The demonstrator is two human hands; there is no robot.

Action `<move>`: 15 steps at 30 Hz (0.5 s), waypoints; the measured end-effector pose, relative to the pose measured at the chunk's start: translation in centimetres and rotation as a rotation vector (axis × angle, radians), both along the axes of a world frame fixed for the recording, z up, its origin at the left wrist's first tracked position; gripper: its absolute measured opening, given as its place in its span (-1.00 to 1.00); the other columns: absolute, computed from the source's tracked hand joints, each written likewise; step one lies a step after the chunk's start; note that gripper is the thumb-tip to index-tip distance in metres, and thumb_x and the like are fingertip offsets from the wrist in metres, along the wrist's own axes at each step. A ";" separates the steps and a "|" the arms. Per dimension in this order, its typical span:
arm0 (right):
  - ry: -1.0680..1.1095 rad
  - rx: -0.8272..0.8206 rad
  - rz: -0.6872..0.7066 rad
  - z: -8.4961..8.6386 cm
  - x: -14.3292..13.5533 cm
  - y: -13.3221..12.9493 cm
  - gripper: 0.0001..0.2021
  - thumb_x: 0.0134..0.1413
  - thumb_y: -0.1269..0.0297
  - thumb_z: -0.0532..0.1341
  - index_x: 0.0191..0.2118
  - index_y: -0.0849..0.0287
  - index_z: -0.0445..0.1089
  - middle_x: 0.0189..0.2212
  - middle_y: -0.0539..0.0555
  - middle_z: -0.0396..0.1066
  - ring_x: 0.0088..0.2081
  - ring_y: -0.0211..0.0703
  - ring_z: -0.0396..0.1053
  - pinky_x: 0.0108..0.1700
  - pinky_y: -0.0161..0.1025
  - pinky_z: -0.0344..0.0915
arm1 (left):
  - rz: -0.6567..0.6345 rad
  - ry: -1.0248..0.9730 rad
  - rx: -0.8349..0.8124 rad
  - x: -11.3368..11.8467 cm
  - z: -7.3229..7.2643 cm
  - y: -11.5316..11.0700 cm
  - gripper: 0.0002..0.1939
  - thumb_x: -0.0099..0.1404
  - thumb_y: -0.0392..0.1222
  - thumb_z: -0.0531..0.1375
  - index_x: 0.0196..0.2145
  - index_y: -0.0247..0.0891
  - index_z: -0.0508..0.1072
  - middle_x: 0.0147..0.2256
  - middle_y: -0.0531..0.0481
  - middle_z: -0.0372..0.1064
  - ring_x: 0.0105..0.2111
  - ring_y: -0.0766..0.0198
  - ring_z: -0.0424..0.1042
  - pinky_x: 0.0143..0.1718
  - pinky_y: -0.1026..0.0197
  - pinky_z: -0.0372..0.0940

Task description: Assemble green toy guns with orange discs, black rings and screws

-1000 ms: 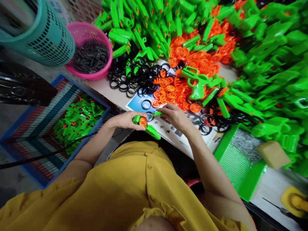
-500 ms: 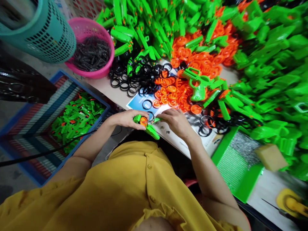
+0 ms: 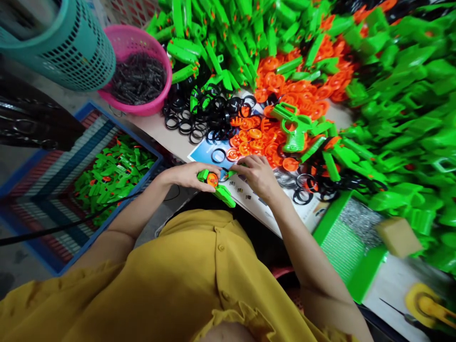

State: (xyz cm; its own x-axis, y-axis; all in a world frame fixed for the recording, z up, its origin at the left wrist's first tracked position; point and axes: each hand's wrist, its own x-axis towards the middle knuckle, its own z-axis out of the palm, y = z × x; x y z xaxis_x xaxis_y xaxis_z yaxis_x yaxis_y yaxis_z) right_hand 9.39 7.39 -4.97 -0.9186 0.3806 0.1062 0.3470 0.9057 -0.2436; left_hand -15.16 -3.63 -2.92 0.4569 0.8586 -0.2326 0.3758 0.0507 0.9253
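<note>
My left hand (image 3: 194, 175) is closed around a green toy gun body (image 3: 225, 196) with a round orange disc (image 3: 212, 180) set in it. The toy hangs over the table's front edge, close to my yellow shirt. My right hand (image 3: 259, 176) is just right of it, fingers bent and their tips pinched at a small green piece (image 3: 230, 174). Most of that piece is hidden under the fingers. A black ring (image 3: 223, 175) lies between the two hands, partly covered. Another black ring (image 3: 218, 155) lies flat on the blue and white sheet (image 3: 202, 151).
Orange discs (image 3: 254, 134), black rings (image 3: 185, 125) and green gun parts (image 3: 399, 104) are heaped behind my hands. A pink basket (image 3: 170, 71) holds dark small parts. Lower left is a blue-rimmed crate (image 3: 158, 159) of green toys; at right, a green tray (image 3: 363, 280) with metal bits.
My right hand has shifted slightly up and left with the small green piece, toward the black ring. The left hand and the toy gun have hardly moved.
</note>
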 end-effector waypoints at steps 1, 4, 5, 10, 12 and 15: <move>0.004 0.000 -0.001 0.0 0.1 -0.1 -0.74 0.32 0.35 0.12 -0.02 0.05 0.52 -0.09 0.15 0.49 -0.07 -0.01 0.28 -0.07 -0.10 0.05 | -0.004 0.000 -0.002 0.0 0.0 0.1 -0.53 0.15 0.06 0.32 -0.06 -0.28 0.50 -0.01 -0.05 0.46 -0.04 0.18 0.42 0.06 0.23 0.24; 0.003 0.007 -0.034 0.0 0.4 -0.5 -0.73 0.32 0.37 0.11 -0.02 0.04 0.52 -0.13 0.14 0.50 -0.09 -0.01 0.27 -0.09 -0.11 0.05 | -0.013 -0.001 -0.005 -0.1 0.0 0.3 -0.53 0.14 0.05 0.32 -0.06 -0.28 0.50 -0.03 -0.06 0.46 -0.05 0.18 0.41 0.04 0.23 0.25; -0.001 0.011 -0.049 0.0 0.5 -0.6 -0.73 0.32 0.38 0.11 -0.01 0.04 0.52 -0.14 0.14 0.50 -0.10 -0.02 0.27 -0.10 -0.11 0.05 | -0.015 -0.002 -0.009 -0.1 0.1 0.3 -0.53 0.15 0.05 0.32 -0.06 -0.28 0.50 -0.03 -0.06 0.46 -0.05 0.17 0.41 0.03 0.22 0.25; -0.035 0.056 -0.115 -0.6 1.0 -1.0 -0.68 0.32 0.42 0.09 0.03 0.02 0.51 -0.16 0.15 0.49 -0.14 -0.02 0.27 -0.15 -0.12 0.05 | -0.020 -0.037 -0.031 0.0 0.2 0.4 -0.56 0.15 0.04 0.32 -0.08 -0.28 0.50 -0.01 -0.07 0.45 -0.05 0.18 0.41 0.06 0.21 0.24; -0.046 0.076 -0.117 -0.8 1.2 -1.1 -0.68 0.32 0.40 0.09 0.04 0.00 0.51 -0.17 0.15 0.49 -0.15 -0.02 0.26 -0.17 -0.13 0.04 | -0.020 -0.049 -0.040 0.0 0.2 0.5 -0.56 0.14 0.03 0.32 -0.09 -0.27 0.51 -0.02 -0.06 0.45 -0.04 0.18 0.42 0.07 0.21 0.24; -0.056 0.101 -0.104 -1.0 1.4 -1.2 -0.68 0.31 0.40 0.12 0.05 -0.01 0.50 -0.18 0.15 0.47 -0.15 -0.01 0.25 -0.17 -0.13 0.04 | -0.013 -0.051 -0.066 -0.1 0.1 0.5 -0.55 0.14 0.05 0.33 -0.09 -0.27 0.51 -0.05 -0.05 0.46 -0.06 0.18 0.42 0.03 0.22 0.25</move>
